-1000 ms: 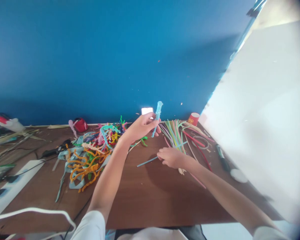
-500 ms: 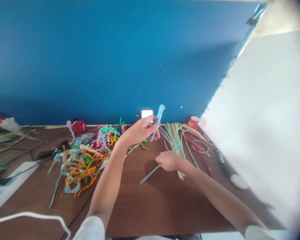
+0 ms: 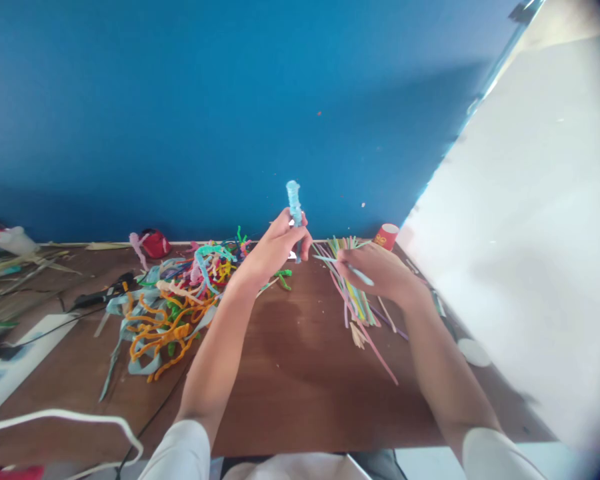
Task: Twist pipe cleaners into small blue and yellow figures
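Note:
Upright in the closed fingers of my left hand (image 3: 285, 243) stands a light blue wrapped pipe-cleaner piece (image 3: 293, 195), thick and coiled at the top, with a thinner stem below. My right hand (image 3: 375, 267) is closed on a pale blue pipe cleaner (image 3: 361, 275), whose ends show on both sides of the fingers. This hand is over a bundle of pastel pipe cleaners (image 3: 359, 305) on the brown table (image 3: 300, 400), and hides part of it. A pink pipe cleaner (image 3: 380, 360) sticks out of the bundle toward me.
On the left lies a tangled pile of coloured pipe-cleaner figures (image 3: 180, 327). A red paper cup (image 3: 387, 236) stands at the back right. A white power strip (image 3: 25, 357) and white cable (image 3: 55, 417) are at the left, and a blue partition (image 3: 230, 120) rises behind.
My right hand has moved up and forward over the bundle with the pale blue pipe cleaner. My left hand has shifted left, raising the wrapped piece. The pink pipe cleaner now protrudes toward me.

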A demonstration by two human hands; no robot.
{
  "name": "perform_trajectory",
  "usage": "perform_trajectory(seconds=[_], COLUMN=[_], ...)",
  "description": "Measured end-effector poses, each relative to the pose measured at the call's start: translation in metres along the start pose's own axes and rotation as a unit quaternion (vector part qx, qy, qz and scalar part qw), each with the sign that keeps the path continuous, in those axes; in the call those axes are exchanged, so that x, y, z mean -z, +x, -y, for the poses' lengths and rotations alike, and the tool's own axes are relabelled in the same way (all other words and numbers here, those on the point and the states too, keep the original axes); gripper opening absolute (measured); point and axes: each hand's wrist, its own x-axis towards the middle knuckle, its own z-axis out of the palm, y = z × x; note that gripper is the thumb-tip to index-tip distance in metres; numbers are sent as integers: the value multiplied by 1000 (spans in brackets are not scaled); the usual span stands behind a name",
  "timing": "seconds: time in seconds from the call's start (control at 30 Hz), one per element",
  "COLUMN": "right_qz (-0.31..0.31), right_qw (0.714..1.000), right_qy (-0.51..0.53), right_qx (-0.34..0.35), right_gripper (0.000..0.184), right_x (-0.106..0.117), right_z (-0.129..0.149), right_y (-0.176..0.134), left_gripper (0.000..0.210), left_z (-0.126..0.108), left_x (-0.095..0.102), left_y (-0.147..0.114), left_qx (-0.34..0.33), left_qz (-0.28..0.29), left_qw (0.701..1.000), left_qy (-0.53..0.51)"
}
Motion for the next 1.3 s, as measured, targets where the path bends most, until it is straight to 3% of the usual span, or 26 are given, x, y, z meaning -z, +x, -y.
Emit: perform_trajectory(seconds=[0.13,0.3,0.4,0.63,0.83,1.07,1.17,1.3], right_qz=[-16,-55,-87,-148,-79,-32,-11,-31], right_qw=[991,974,965,931,888,840,855,908], right_qy=[108,214,244,333,449,541,518,417], right_qx=[71,47,36,33,62,29,25,33], right_gripper=[31,25,24,22,24,38,44,50], right_x=[27,38,38,35,39,20,16,13], right_z=[-9,-6,0,10,18,22,24,24], right_y=[-16,-30,-34,-33,-37,-20,-13,-11], left_gripper=[8,13,6,26,28,28,33,39], left_z=[8,21,29,31,23,12,9,8], left_x=[-6,-17,-26,-39,-33,-34,-39,-44], left_y=[6,13,11,11,21,13,11,10], left_qx=[1,-41,-42,-48,-54,-71,-78,-77], left_qz=[-30,-144,-174,-139,-121,-44,-40,-55], left_qw=[999,984,979,987,989,997,996,995], left_qy=[-44,-92,-100,-67,-66,1,-23,-45])
